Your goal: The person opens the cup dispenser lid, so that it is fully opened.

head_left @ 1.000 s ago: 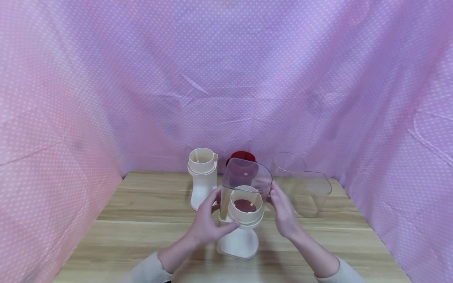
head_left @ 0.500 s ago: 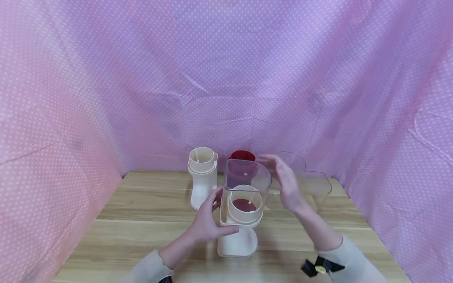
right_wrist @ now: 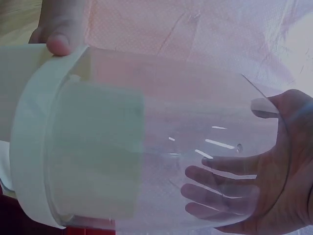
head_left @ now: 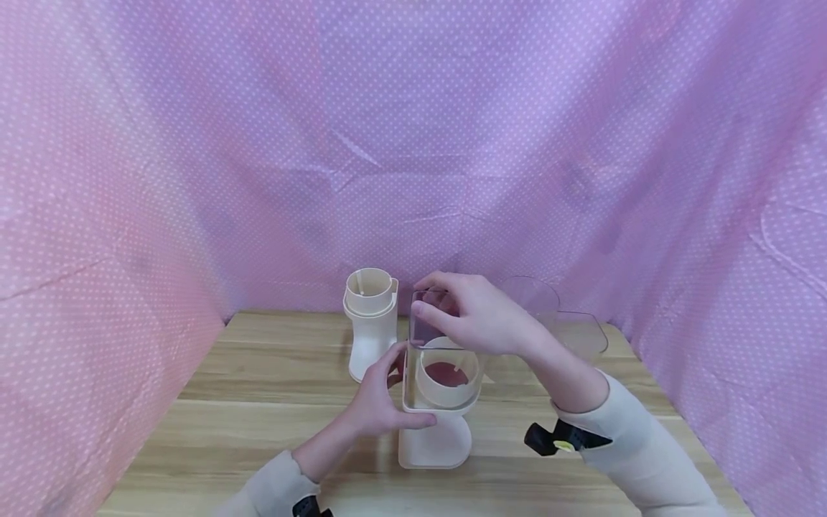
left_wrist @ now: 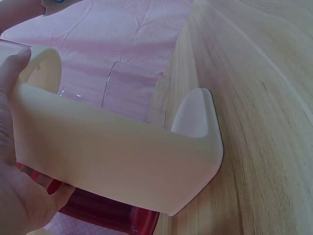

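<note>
A cream cereal dispenser base [head_left: 439, 444] stands upright on the table in front of me. Around its inner ring sits a clear, smoky container [right_wrist: 186, 105], whose lower edge meets the cream collar. My left hand [head_left: 375, 409] grips the base's upper part from the left, thumb at the front and fingers behind. Over the container's top lies my right hand [head_left: 481, 312]. Its fingers [right_wrist: 225, 196] look straight and spread through the plastic in the right wrist view. Whether they are inside the container or behind it, I cannot tell.
A second cream base [head_left: 371, 327] stands behind on the left. A red part [left_wrist: 105, 210] is behind the dispenser, mostly hidden in the head view. More clear containers [head_left: 578, 334] stand at the back right. The wooden table [head_left: 258, 409] ends at a pink dotted curtain [head_left: 413, 143].
My right hand has left the container's right side, risen, and swung left over its top. The left hand keeps its grip; the container has settled slightly onto the collar.
</note>
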`<state>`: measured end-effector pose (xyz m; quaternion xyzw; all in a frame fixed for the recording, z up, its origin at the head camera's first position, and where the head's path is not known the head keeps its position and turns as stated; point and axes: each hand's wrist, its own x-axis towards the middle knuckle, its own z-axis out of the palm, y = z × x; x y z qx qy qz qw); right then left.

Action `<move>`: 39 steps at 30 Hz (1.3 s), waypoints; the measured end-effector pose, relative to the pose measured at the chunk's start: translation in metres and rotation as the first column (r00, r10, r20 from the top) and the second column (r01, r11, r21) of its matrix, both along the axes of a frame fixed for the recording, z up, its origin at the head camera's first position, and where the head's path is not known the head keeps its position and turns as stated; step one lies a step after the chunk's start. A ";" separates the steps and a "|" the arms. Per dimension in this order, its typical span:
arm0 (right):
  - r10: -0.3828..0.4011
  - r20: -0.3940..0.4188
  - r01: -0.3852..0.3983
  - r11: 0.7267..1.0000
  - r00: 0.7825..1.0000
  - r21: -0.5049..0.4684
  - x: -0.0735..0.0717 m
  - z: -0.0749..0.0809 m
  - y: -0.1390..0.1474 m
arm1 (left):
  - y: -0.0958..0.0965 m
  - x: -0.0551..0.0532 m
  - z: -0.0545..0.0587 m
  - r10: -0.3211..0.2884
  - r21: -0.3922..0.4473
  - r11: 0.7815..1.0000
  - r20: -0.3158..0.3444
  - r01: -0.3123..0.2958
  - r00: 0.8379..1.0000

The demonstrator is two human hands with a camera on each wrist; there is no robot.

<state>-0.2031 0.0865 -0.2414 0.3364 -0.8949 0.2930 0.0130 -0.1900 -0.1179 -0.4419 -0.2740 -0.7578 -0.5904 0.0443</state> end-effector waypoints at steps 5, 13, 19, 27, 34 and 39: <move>-0.001 -0.032 0.001 1.000 0.999 -0.011 0.003 -0.003 0.001 | 0.002 0.001 0.000 0.020 0.006 1.000 0.036 -0.020 0.999; -0.011 -0.118 0.008 1.000 0.993 -0.022 0.009 -0.004 0.000 | 0.001 0.001 0.003 0.024 0.035 0.999 0.067 -0.027 0.997; 0.014 -0.162 -0.003 0.998 0.987 0.066 0.016 -0.005 0.003 | -0.001 0.002 0.001 0.017 0.017 1.000 0.051 -0.018 0.999; 0.090 -0.226 -0.075 0.994 0.970 0.077 0.015 -0.007 0.006 | 0.000 0.004 -0.004 -0.003 0.069 0.998 0.022 0.001 1.000; 0.136 -0.209 -0.129 0.991 0.968 0.043 0.004 -0.007 0.009 | 0.000 0.003 -0.007 -0.046 0.114 0.992 0.004 0.046 0.999; 0.151 -0.172 -0.151 0.988 0.973 0.017 -0.002 -0.005 0.009 | -0.001 0.003 -0.008 -0.050 0.126 0.991 -0.024 0.052 0.998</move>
